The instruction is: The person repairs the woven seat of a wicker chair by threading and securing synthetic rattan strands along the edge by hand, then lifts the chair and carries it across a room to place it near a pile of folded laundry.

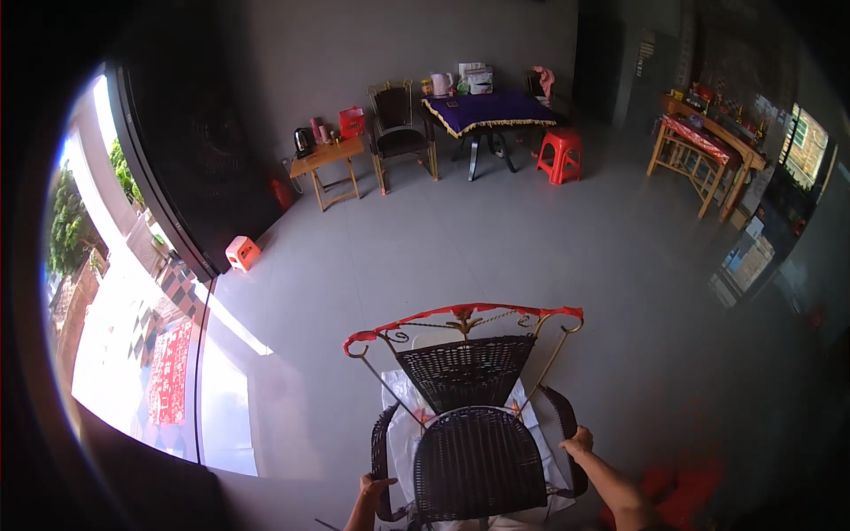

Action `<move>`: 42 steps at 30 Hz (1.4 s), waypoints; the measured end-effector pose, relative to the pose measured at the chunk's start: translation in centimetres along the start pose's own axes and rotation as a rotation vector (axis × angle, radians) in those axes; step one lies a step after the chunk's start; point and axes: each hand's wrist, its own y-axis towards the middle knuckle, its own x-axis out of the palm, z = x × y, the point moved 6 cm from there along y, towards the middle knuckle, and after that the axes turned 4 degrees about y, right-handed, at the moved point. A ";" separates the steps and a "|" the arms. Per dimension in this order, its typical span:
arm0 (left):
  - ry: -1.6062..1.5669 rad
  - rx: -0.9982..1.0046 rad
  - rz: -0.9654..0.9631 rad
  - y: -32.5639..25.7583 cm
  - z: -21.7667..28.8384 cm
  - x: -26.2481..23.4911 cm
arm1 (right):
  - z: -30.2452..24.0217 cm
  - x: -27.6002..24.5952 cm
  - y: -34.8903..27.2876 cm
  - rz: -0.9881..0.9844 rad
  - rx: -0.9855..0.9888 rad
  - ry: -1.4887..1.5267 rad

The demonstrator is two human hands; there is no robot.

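Observation:
A dark woven chair (pixel 478 465) with a gold metal frame stands right in front of me, its seat facing me. Red wrapping (pixel 425 313) covers the top rail of its back. My left hand (pixel 377 483) grips the chair's left armrest (pixel 381 442) low down, near its front end. On the other side, my right hand (pixel 578 442) is closed round the right armrest (pixel 560 409). Under the chair lies a crumpled white plastic sheet (pixel 400 389), partly hidden by the seat.
Beyond the grey floor stand a small wooden table (pixel 328 157), another dark chair (pixel 397 139), a table with a purple cloth (pixel 487 112) and a red stool (pixel 560 156). A small pink stool (pixel 242 253) sits by the bright doorway. Far right is a wooden altar-like table (pixel 708 142).

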 end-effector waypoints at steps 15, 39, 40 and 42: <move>0.051 0.338 0.141 -17.1 11.8 -9.2 | -7.9 -20.5 -15.3 0.157 -0.176 0.479; 0.335 1.087 -0.177 -27.0 32.1 13.5 | 10.7 -30.3 -37.4 0.983 -0.143 0.657; 0.339 1.105 -0.192 -26.5 32.4 15.9 | 11.2 -30.6 -36.5 0.983 -0.127 0.677; 0.350 1.137 -0.195 -26.0 33.5 20.0 | 12.1 -31.1 -34.6 0.979 -0.099 0.721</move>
